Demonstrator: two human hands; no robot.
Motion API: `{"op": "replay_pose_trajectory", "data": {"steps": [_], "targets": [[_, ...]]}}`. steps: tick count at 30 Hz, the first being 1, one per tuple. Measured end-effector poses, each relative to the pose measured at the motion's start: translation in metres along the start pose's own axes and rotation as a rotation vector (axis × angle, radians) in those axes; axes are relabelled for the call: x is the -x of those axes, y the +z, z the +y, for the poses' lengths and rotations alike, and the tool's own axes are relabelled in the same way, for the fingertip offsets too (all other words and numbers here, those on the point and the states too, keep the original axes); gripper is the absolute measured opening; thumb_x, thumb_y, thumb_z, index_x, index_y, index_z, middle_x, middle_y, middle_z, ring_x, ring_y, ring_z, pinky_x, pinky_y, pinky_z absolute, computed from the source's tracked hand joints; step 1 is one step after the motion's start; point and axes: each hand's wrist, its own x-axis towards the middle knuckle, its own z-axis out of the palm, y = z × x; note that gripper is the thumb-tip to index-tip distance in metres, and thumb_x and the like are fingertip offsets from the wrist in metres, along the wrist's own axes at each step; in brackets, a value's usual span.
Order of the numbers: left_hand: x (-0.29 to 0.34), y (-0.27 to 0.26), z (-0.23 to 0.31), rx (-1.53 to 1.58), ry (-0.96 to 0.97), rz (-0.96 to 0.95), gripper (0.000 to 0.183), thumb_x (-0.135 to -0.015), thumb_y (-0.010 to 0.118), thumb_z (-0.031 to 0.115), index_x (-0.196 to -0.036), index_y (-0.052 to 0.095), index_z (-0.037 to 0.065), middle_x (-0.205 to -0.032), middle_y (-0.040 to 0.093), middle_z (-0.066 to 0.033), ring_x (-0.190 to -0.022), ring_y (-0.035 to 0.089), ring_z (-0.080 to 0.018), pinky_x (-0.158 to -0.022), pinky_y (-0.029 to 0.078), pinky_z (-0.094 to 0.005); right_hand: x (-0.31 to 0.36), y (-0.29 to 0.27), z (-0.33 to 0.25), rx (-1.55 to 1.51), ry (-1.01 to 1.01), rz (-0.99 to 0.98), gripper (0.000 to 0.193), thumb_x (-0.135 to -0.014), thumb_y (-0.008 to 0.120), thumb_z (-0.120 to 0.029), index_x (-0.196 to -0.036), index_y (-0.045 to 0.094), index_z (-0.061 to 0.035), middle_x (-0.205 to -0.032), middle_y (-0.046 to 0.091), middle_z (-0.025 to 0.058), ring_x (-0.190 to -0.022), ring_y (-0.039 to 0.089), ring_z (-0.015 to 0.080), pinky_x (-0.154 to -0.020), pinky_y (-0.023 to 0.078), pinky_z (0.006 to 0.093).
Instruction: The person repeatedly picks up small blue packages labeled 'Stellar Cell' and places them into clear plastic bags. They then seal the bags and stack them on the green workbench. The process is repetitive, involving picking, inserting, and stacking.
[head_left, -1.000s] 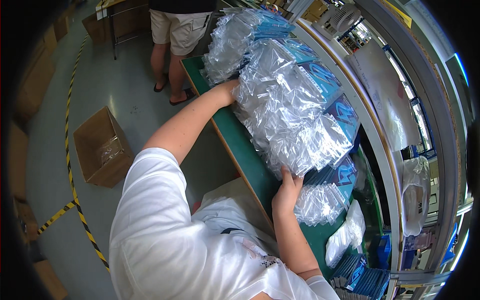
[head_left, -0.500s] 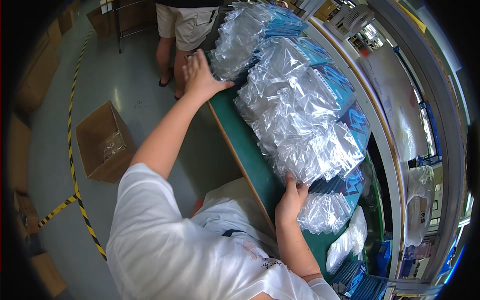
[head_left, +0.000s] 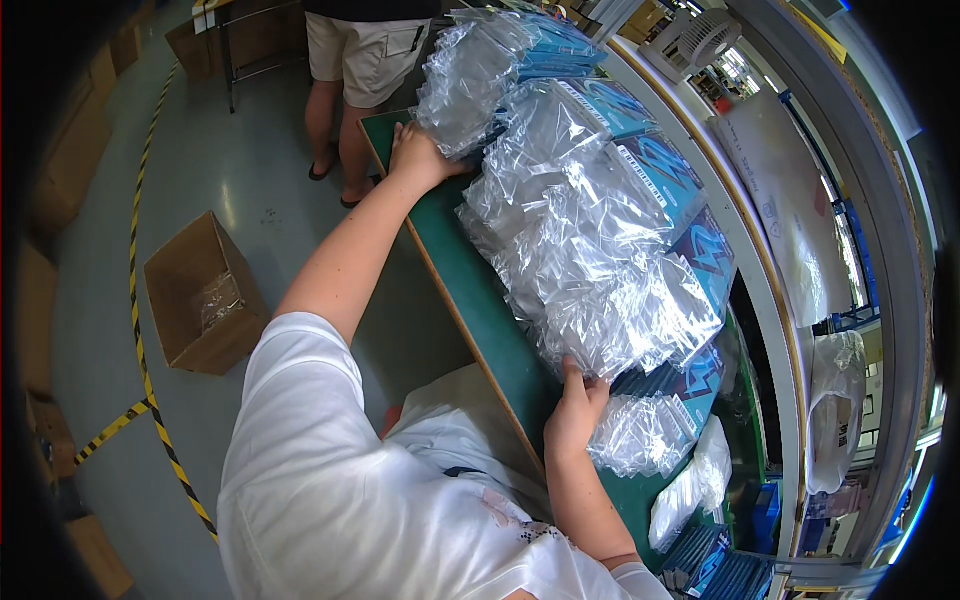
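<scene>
Blue flat packages in clear plastic bags lie in overlapping piles on a green tabletop point(head_left: 447, 262). My left hand point(head_left: 420, 160) is against the near end of the far pile point(head_left: 468, 85), its fingers bent around the bag edges and its thumb stretched to the right; some fingertips are hidden. At the near end of the large middle pile point(head_left: 590, 235), my right hand point(head_left: 577, 410) grips the bag edges, thumb on top and the other fingers mostly out of sight. A smaller bagged pile point(head_left: 640, 435) lies just right of that hand.
An open cardboard box point(head_left: 205, 300) with clear plastic inside stands on the floor at left. Another person point(head_left: 365, 60) stands beyond the table's far end. A white plastic bag point(head_left: 692, 485) and more blue packages point(head_left: 700, 560) lie near right. A fan point(head_left: 705, 38) sits at far right.
My left hand has moved in from the table's far left corner, its spread fingers now bent onto the far pile. My right hand stays at the middle pile. The view has shifted slightly.
</scene>
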Motion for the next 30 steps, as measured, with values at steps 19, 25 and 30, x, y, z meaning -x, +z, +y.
{"op": "replay_pose_trajectory", "data": {"steps": [19, 25, 30], "targets": [[-0.031, -0.01, -0.033, 0.055, 0.095, 0.018, 0.074, -0.057, 0.084, 0.037, -0.119, 0.057, 0.006, -0.12, 0.057, -0.0165, -0.112, 0.053, -0.0306, -0.094, 0.042, -0.0367, 0.001, -0.006, -0.005, 0.1, 0.149, -0.043, 0.046, -0.086, 0.055, -0.003, -0.128, 0.038, 0.0017, -0.123, 0.051, 0.0141, -0.11, 0.05, 0.0212, -0.097, 0.034, 0.032], [-0.043, -0.013, -0.044, 0.124, -0.035, -0.117, 0.088, -0.051, 0.085, 0.038, -0.125, 0.049, 0.006, -0.125, 0.053, -0.0172, -0.116, 0.05, -0.0319, -0.1, 0.039, -0.0368, 0.002, 0.001, -0.003, 0.035, 0.035, 0.014, 0.029, -0.084, 0.06, -0.012, -0.106, 0.055, 0.0054, -0.103, 0.06, 0.0102, -0.093, 0.054, 0.0162, -0.086, 0.039, 0.0284], [-0.049, -0.012, -0.05, 0.184, -0.029, -0.123, 0.086, -0.052, 0.085, 0.037, -0.124, 0.05, 0.005, -0.121, 0.056, -0.017, -0.113, 0.053, -0.0308, -0.096, 0.042, -0.0366, 0.004, 0.003, -0.009, 0.029, 0.051, -0.011, 0.033, -0.084, 0.059, -0.009, -0.113, 0.053, 0.0052, -0.109, 0.059, 0.0113, -0.098, 0.054, 0.0173, -0.09, 0.038, 0.0293]]}}
